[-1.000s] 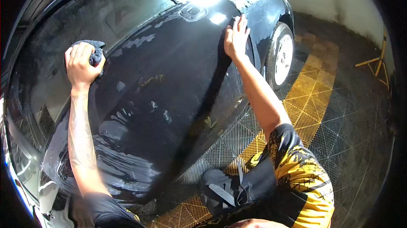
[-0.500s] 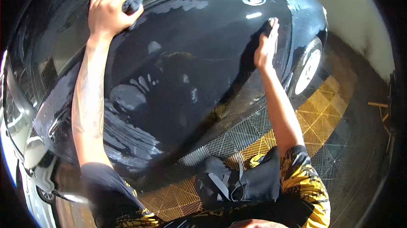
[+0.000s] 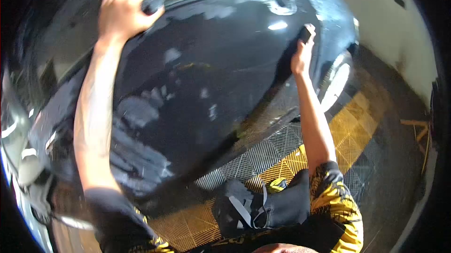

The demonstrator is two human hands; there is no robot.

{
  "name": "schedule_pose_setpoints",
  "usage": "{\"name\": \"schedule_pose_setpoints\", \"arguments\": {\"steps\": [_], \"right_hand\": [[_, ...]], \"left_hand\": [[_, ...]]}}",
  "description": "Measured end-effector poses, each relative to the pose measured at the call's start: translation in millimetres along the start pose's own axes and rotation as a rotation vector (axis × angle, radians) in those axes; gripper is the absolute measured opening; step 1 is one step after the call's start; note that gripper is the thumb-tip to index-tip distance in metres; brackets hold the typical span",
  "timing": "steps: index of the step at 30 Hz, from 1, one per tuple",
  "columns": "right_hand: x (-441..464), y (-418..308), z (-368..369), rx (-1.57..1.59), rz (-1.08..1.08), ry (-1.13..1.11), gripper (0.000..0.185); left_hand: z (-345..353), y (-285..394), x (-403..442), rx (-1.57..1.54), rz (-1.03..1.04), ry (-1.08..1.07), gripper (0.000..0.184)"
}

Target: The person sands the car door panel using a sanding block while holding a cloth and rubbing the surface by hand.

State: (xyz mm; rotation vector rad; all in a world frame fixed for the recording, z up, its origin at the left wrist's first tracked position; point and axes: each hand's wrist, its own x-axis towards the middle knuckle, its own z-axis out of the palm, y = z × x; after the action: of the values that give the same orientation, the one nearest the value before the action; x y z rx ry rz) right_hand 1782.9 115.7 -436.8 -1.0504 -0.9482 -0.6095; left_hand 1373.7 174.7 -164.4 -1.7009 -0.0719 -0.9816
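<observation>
Gripping a bunched dark cloth [image 3: 154, 2], the left hand [image 3: 126, 9] is curling its fingers over it and closing the thumb beneath, near where the side window [image 3: 66, 32] is meeting the dark car door [image 3: 197, 79]. The right hand [image 3: 302, 55] is reaching up along the door's far side, below and beside the door handle [image 3: 283, 4]; its fingers are lying close together, and a small dark shape is showing between them and the thumb, too unclear to name, so whether the hand is pinching it cannot be told. The door is spreading between the two forearms, with pale smears [image 3: 138, 112] showing on its lower left part and a bright glare shining above the handle. Beyond the right forearm, a wheel [image 3: 336, 83] is standing near grey and yellow floor tiles [image 3: 350, 126]. A yellow stand [image 3: 416, 123] is standing at the right, near a pale wall [image 3: 399, 32]. Below the door, the person's black trousers [image 3: 286, 203] are showing, with a yellow-and-black shoe [image 3: 277, 185] just beside them.
</observation>
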Motion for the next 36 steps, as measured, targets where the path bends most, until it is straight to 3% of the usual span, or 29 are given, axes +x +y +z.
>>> {"name": "schedule_pose_setpoints", "arguments": {"steps": [3,5,6,7,9,11,12,13,14,17,22,25,27,29,31,35,36], "right_hand": [[21,12,-1,0.118,0.203,0.036,0.061],[-7,-13,9,0.210,0.064,0.002,0.068],[-26,-27,16,0.175,-0.141,0.027,0.067],[-30,-32,4,0.186,-0.101,-0.098,0.065],[-12,-19,3,0.072,-0.027,-0.014,0.062],[27,-2,-7,0.141,0.220,0.082,0.059],[43,24,-8,0.188,0.176,0.045,0.057],[40,22,-3,0.056,0.308,0.023,0.063],[27,14,0,-0.039,0.133,0.019,0.065],[-26,-28,1,0.170,-0.030,-0.068,0.069],[44,14,-10,0.143,0.223,-0.050,0.068],[19,-12,-7,0.151,0.296,-0.067,0.069],[-30,-13,10,0.062,-0.069,-0.048,0.068],[-17,-7,1,0.031,0.036,-0.087,0.068],[21,7,-9,0.046,0.232,0.018,0.067],[27,8,-12,0.191,0.261,0.019,0.067],[3,2,-5,0.116,0.164,-0.010,0.066]], "left_hand": [[-3,2,9,-0.040,0.002,-0.041,0.025],[-4,4,19,-0.024,-0.011,-0.072,0.024],[-3,3,20,-0.028,-0.004,-0.076,0.024],[-3,3,17,-0.030,-0.001,-0.081,0.024],[-3,2,15,-0.037,0.018,-0.069,0.024],[-7,6,14,-0.037,0.018,-0.078,0.024],[-7,6,14,-0.037,0.016,-0.082,0.024],[-6,6,14,-0.038,0.009,-0.090,0.024],[-6,5,14,-0.036,0.020,-0.092,0.024],[-5,5,12,-0.034,0.026,-0.085,0.025],[-3,1,12,-0.026,0.031,-0.103,0.026],[-2,1,10,-0.023,0.028,-0.098,0.027],[-1,0,9,-0.018,0.028,-0.094,0.027],[-2,0,9,0.004,0.026,-0.120,0.027],[-2,0,8,0.012,0.014,-0.129,0.027],[0,-1,8,0.010,0.009,-0.127,0.026],[1,-3,6,0.020,0.017,-0.128,0.026]]}}
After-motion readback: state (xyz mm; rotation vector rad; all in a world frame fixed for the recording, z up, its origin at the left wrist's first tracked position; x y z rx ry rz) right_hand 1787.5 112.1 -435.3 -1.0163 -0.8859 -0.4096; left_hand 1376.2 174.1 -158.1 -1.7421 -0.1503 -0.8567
